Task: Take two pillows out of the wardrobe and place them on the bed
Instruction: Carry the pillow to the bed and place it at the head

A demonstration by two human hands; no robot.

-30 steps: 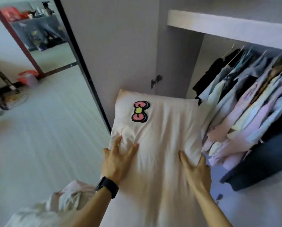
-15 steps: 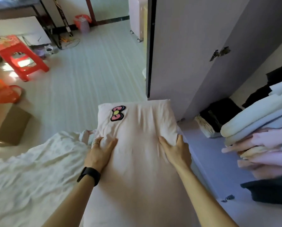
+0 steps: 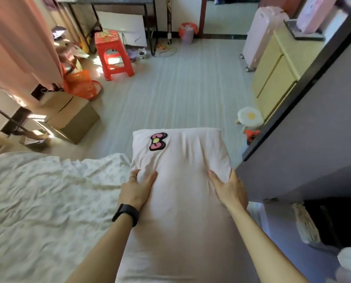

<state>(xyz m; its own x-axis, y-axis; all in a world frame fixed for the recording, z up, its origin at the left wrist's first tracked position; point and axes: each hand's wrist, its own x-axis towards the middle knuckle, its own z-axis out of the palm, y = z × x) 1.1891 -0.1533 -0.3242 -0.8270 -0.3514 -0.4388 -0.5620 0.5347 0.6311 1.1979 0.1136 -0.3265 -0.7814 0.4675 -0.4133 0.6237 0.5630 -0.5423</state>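
I hold a pale pink pillow (image 3: 182,201) lengthwise in front of me, with a pink bow patch (image 3: 157,141) near its far end. My left hand (image 3: 136,190) grips its left side, with a ring on one finger and a black watch on the wrist. My right hand (image 3: 230,189) grips its right side. The bed (image 3: 37,201), covered by a crumpled white sheet, lies to the left, touching the pillow's left edge. The grey wardrobe door (image 3: 305,135) stands open on the right. No second pillow shows.
A cardboard box (image 3: 70,117) and an orange bag (image 3: 81,84) sit on the floor beyond the bed. A red stool (image 3: 112,55), a yellow cabinet (image 3: 276,74), a pink suitcase (image 3: 260,35) and a small egg-shaped stool (image 3: 250,117) ring the pale floor (image 3: 180,88).
I have turned left, away from the hanging clothes in the wardrobe toward the room and bed. The pillow stays in both hands and now reaches beside the bed.
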